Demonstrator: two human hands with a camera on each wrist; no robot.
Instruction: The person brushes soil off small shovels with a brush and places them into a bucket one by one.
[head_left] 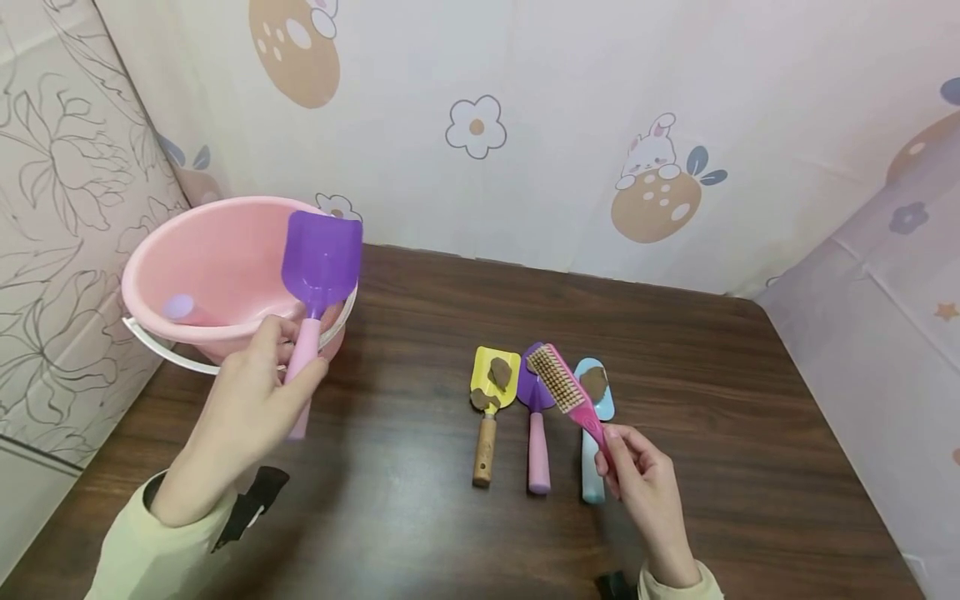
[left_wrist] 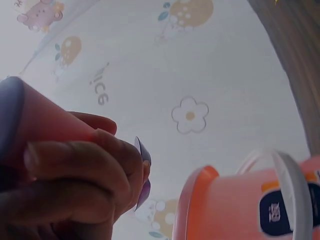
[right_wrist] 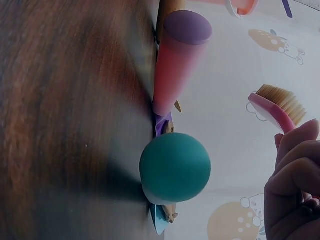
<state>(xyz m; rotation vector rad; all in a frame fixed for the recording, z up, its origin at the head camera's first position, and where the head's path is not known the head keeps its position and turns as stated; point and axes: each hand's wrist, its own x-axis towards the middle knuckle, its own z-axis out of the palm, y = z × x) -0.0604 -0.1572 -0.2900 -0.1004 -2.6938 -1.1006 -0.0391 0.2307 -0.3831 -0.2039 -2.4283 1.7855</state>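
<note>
My left hand (head_left: 255,392) grips the pink handle of a toy shovel with a purple blade (head_left: 322,258), held up in front of the pink bucket (head_left: 225,208). In the left wrist view the fingers curl round that handle. My right hand (head_left: 645,483) pinches the pink handle of a scrub brush (head_left: 558,379), bristles showing. The brush hangs over a light blue shovel (head_left: 592,467) and partly hides a second purple-bladed shovel (head_left: 537,450). Left of these lies a yellow shovel (head_left: 485,442) with a wooden handle. Brown lumps (head_left: 500,372) rest on the yellow and blue blades.
The bucket stands at the table's back left, its white handle (head_left: 180,358) hanging at the front. A pale purple round end (head_left: 178,307) shows inside it. Patterned cloth (head_left: 555,108) rises behind the dark wooden table (head_left: 420,333) and at both sides.
</note>
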